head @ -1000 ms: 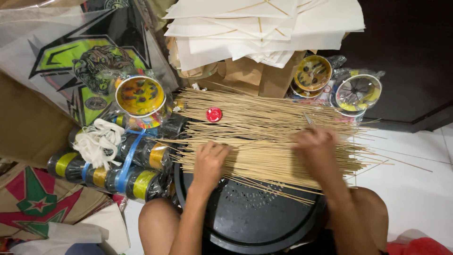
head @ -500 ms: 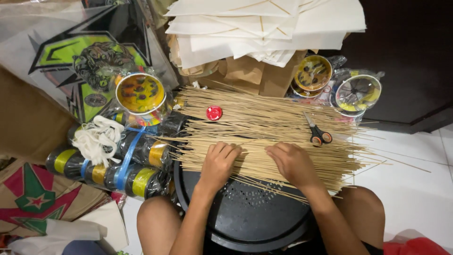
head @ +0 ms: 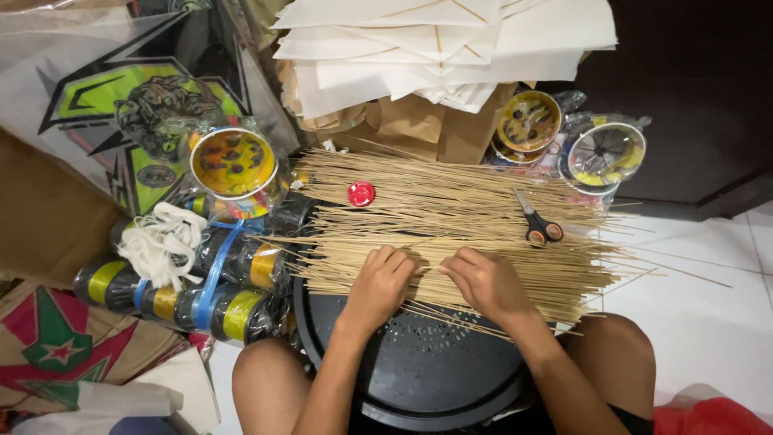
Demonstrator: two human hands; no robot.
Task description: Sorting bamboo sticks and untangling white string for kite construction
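We see both hands resting palm down on the sticks (head: 467,221), a wide flat layer of thin bamboo lengths that crosses the middle of the frame. The left hand (head: 380,283) lies at the layer's lower edge, fingers curled together and pressing on the sticks; the right hand (head: 487,282) sits just beside it, fingers likewise bent down onto them. Neither hand is clamped around a stick, as far as we can tell; both simply bear on the pile.

The sticks overhang the round black stool (head: 419,362) at lower centre, their tips fanning out past its rim to the right over white floor (head: 708,322), where the only open room lies. On top of the layer, the scissors (head: 538,222) lie at centre right, well apart from the right hand, and a small red cap (head: 361,193) sits up left of the hands.

The left edge is crowded: black spools (head: 201,282) with yellow bands touch the stick ends, with a white cord bundle (head: 165,242) on them. Along the upper edge we find a stack of white paper (head: 451,40), brown bags (head: 435,129) and round reels (head: 527,121) close against the sticks.
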